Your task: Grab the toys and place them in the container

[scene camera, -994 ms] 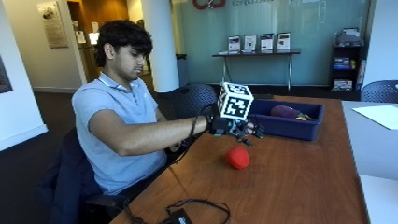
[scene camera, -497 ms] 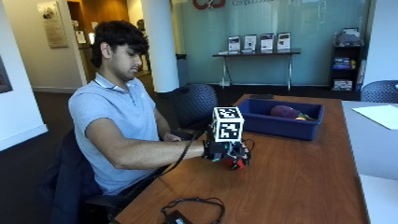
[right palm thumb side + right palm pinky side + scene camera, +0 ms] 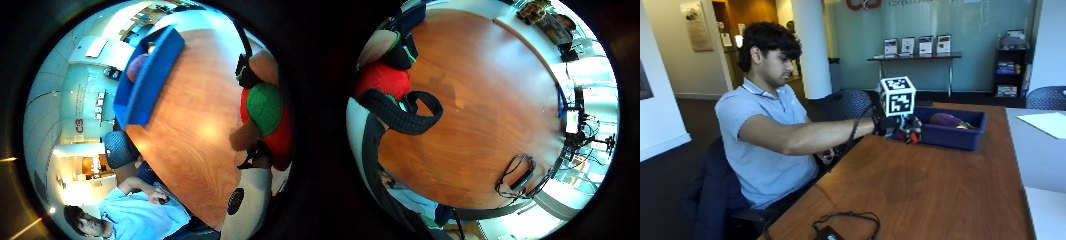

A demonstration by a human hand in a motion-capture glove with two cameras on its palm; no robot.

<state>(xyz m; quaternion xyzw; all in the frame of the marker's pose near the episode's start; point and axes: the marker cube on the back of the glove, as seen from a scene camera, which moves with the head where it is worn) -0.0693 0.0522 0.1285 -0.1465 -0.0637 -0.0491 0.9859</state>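
Observation:
In the outside view my gloved right hand (image 3: 898, 127) is raised above the wooden table (image 3: 933, 190), just beside the near end of the blue container (image 3: 953, 136). Its fingers are curled round a red toy with a green top (image 3: 912, 133). The thumb side palm view shows that toy (image 3: 265, 112) close against the palm, with the blue container (image 3: 150, 82) across the table from it. Red of the toy (image 3: 380, 80) also shows between the straps in the little finger side palm view. A purple toy (image 3: 945, 119) and other small pieces lie inside the container.
A black cable with a small device (image 3: 843, 224) lies near the table's front edge, also seen as the cable (image 3: 517, 172) from the palm. A sheet of paper (image 3: 1045, 123) rests on the white table to the right. An office chair (image 3: 846, 105) stands behind the arm.
The hand dropped onto the red toy on the table, gripped it, and has now lifted it up and toward the blue container. The spot where the toy lay is bare.

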